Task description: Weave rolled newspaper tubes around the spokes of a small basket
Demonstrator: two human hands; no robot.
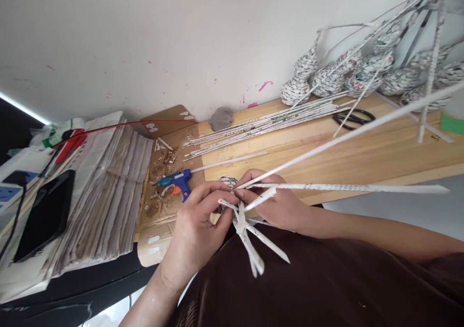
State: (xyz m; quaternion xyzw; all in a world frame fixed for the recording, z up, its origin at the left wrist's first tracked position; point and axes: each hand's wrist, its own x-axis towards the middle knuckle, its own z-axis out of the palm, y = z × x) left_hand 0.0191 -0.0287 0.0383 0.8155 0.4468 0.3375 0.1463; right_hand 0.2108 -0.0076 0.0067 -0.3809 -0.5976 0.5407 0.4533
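A small woven piece of rolled paper (pixel 241 223) with several ends sticking out is between my hands, above my lap. My left hand (pixel 205 220) pinches its left side, fingers curled around it. My right hand (pixel 273 201) has its fingers closed at the piece's upper right, where the paper strips meet. From there a long white paper tube (pixel 326 145) runs to the upper right, and a printed paper tube (pixel 348 188) points right. Part of a round woven body (pixel 227 181) shows behind my fingers; the rest is hidden.
A blue glue gun (pixel 183 181) lies on stained cardboard (pixel 152 220). Paper tubes (pixel 275 121) lie along the wooden table (pixel 380 157), near black scissors (pixel 353 119). Woven gourd shapes (pixel 295 91) line the wall. Left are stacked papers (pixel 112 191) and a phone (pixel 47 215).
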